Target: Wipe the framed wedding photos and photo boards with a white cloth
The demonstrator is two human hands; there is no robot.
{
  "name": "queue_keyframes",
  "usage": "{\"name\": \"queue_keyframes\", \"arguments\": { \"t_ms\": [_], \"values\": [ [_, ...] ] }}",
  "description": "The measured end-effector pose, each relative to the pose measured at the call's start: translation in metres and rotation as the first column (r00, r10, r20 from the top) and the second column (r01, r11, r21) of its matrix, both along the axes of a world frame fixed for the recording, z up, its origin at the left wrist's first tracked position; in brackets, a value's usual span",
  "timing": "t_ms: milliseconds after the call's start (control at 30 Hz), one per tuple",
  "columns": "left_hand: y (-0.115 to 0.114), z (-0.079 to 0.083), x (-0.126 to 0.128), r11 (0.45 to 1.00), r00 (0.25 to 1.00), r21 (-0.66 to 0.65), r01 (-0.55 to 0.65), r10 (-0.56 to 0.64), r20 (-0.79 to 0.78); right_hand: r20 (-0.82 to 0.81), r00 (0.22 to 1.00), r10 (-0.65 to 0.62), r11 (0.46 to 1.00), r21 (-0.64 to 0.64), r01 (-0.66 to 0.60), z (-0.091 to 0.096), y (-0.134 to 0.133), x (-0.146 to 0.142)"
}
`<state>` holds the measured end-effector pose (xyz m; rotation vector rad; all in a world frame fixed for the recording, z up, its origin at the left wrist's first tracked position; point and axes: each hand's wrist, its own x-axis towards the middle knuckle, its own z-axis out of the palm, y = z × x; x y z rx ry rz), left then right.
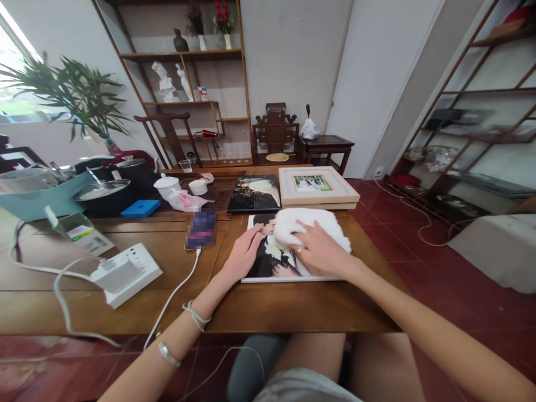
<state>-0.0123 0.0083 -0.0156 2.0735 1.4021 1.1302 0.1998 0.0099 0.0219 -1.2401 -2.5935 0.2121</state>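
A flat photo print lies on the wooden table in front of me. My left hand rests flat on the print's left edge, fingers stretched out. On the print's upper right part, my right hand presses a white cloth, fingers laid over the cloth. Behind the print lie a dark photo print and a light framed photo.
A phone with a white cable lies left of the print. Further left are a white power strip, a small carton, a blue box, pots and white cups. Shelves and chairs stand behind.
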Motion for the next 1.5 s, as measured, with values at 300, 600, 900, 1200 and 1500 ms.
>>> {"name": "queue_keyframes", "arguments": {
  "t_ms": [300,600,900,1200,1500],
  "values": [
    [-0.001,-0.001,0.002,0.998,0.996,0.020,-0.053,0.052,0.078,-0.072,0.898,0.434,0.889,-0.128,-0.440,0.018,-0.055,-0.003],
    [-0.004,0.001,0.006,0.993,0.981,0.091,0.080,-0.063,-0.181,-0.104,0.988,-0.111,0.991,-0.090,0.102,0.004,-0.023,0.046],
    [-0.003,0.001,0.006,0.993,0.982,0.091,0.069,-0.051,-0.184,-0.233,0.972,0.005,0.986,-0.160,-0.043,0.020,0.047,-0.040],
    [-0.002,0.001,0.006,0.992,0.982,0.113,0.064,-0.043,-0.182,-0.175,0.984,-0.010,0.996,-0.090,-0.006,0.011,0.038,0.009],
    [-0.002,-0.002,0.003,0.995,0.977,0.098,0.008,0.013,-0.215,-0.056,0.997,-0.053,0.998,0.031,0.055,-0.008,-0.007,0.067]
  ]
}}
